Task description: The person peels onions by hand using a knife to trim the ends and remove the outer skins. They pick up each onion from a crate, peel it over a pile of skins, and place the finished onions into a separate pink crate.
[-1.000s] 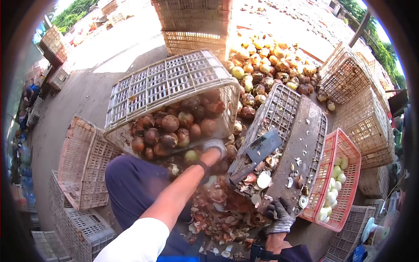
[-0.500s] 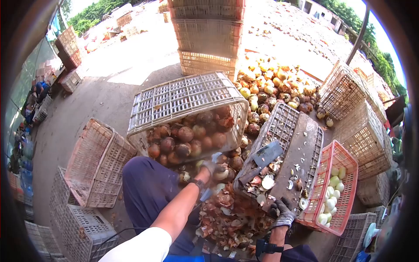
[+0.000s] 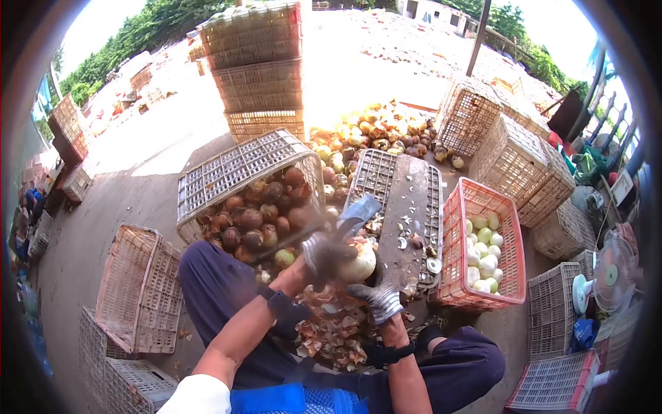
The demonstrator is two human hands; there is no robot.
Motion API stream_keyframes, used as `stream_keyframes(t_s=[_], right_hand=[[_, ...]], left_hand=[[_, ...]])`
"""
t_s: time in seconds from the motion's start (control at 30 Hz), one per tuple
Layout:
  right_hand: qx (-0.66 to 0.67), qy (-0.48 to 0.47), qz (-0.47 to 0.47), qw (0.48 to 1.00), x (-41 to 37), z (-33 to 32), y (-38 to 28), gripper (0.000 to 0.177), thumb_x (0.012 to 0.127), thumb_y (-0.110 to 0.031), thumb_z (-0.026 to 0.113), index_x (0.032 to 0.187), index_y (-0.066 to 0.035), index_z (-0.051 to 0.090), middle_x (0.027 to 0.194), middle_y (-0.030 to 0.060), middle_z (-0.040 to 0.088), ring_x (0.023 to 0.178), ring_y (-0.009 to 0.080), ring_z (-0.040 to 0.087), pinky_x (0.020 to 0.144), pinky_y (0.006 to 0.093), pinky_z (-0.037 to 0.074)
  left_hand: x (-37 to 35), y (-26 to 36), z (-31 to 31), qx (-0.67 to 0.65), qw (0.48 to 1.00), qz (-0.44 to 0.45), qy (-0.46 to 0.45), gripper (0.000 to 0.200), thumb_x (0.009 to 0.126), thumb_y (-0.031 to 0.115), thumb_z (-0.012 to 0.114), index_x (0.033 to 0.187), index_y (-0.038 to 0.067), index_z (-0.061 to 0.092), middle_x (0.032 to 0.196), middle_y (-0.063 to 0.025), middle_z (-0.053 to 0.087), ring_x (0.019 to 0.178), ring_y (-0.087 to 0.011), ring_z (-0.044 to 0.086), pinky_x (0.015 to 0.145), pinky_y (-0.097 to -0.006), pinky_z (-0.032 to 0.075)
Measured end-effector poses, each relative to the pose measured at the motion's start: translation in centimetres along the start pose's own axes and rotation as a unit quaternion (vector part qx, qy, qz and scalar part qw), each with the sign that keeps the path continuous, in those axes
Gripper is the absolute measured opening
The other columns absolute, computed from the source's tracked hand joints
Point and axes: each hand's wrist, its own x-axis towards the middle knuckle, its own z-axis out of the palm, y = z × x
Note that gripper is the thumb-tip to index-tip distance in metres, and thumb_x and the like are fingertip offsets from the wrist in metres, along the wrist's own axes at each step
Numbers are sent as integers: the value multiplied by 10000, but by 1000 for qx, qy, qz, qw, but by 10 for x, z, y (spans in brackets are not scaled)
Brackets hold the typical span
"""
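My left hand [image 3: 323,259], in a grey glove and blurred by motion, grips a large onion [image 3: 358,262] over the peelings. Some brown skin still clings to the onion; its right side shows pale flesh. Just below it is my right hand [image 3: 380,301] in a striped glove, thumb held apart from the fingers, some of which are hidden. Behind the onion, the broad blade of a cleaver [image 3: 361,208] lies at the left side of a wooden board [image 3: 403,200] set on an upturned crate [image 3: 372,171]. The cleaver's handle is hidden. Loose onion skins [image 3: 334,328] are heaped between my legs.
A tipped crate [image 3: 238,162] spills unpeeled onions [image 3: 252,219] at my left. Peeled onions [image 3: 484,257] fill part of a red crate [image 3: 512,231] on the right. Stacked crates [image 3: 258,76] stand ahead, with more onions [image 3: 376,127] beside them. A fan [image 3: 612,272] stands far right.
My left hand has risen from the unpeeled onions with one in its grip. My right hand has left the board's near end and come close to that onion. The view has turned right.
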Motion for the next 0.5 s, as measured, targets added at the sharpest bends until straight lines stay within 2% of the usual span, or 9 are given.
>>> stream_keyframes(t_s=[0.1, 0.13, 0.17, 0.2, 0.27, 0.33, 0.4, 0.47, 0.5], right_hand=[[20, 49, 94, 994, -28, -7, -22, 854, 575, -2, 838, 1335, -49, 452, 1159, 78, 595, 1025, 200, 603, 848, 319, 547], [36, 61, 75, 995, -38, -12, -21, 801, 600, -8, 827, 1311, -52, 460, 1141, 74, 595, 988, 184, 607, 793, 298, 551], [53, 73, 56, 994, -46, -18, -17, 749, 624, -13, 816, 1287, -55, 468, 1124, 70, 596, 952, 168, 612, 738, 278, 554], [69, 83, 37, 993, -53, -23, -10, 697, 649, -19, 804, 1263, -59, 477, 1107, 66, 596, 915, 153, 617, 684, 257, 558], [94, 99, 7, 991, -61, -25, -10, 617, 705, 5, 755, 1262, -64, 497, 1083, 68, 611, 902, 156, 625, 707, 274, 555], [194, 72, 9, 978, -67, -17, -30, 568, 734, 25, 718, 1256, -59, 509, 1070, 60, 618, 898, 149, 626, 718, 275, 550], [44, 67, -55, 995, -71, -30, -16, 496, 784, 9, 677, 1253, -23, 519, 1072, 63, 628, 900, 159, 628, 769, 271, 539], [268, 74, 29, 960, -80, -20, -49, 448, 809, -24, 664, 1238, -5, 535, 1065, 72, 637, 894, 173, 636, 788, 270, 536], [139, 74, -40, 987, -79, -24, -41, 424, 813, -28, 647, 1225, 2, 548, 1059, 81, 641, 893, 180, 640, 795, 268, 535]], left_hand=[[-6, 75, 25, 35, 998, -36, -32, 169, 729, 111, 707, 880, 62, 649, 1141, -140, 540, 826, -196, 602, 646, -314, 494], [-7, 98, 32, 41, 997, -47, -43, 173, 742, 134, 708, 888, 63, 650, 1090, -122, 547, 806, -184, 594, 621, -293, 484], [-10, 98, 43, -62, 997, -53, -18, 211, 785, 193, 713, 931, 49, 666, 905, -66, 591, 695, -135, 593, 551, -257, 464], [-13, 103, 48, -171, 976, -137, -24, 250, 808, 229, 707, 976, 48, 665, 858, -55, 611, 656, -122, 598, 517, -243, 452], [-11, 141, 51, -384, 873, -301, 25, 331, 855, 302, 693, 1064, 48, 662, 765, -34, 652, 579, -96, 607, 449, -216, 426], [-15, 149, 45, -376, 883, -280, 13, 410, 855, 274, 695, 1183, 43, 612, 824, -34, 663, 631, -90, 619, 486, -210, 439], [-23, 140, 38, -285, 924, -255, -2, 477, 860, 241, 690, 1276, 46, 563, 870, -26, 668, 696, -87, 628, 530, -212, 456], [-36, 110, 37, -118, 971, -206, -19, 488, 865, 216, 683, 1304, 55, 542, 880, -9, 665, 742, -91, 631, 562, -222, 469], [-37, 131, 33, -180, 954, -238, -16, 357, 871, 186, 674, 1199, 69, 596, 888, -19, 667, 748, -150, 638, 583, -294, 496]])
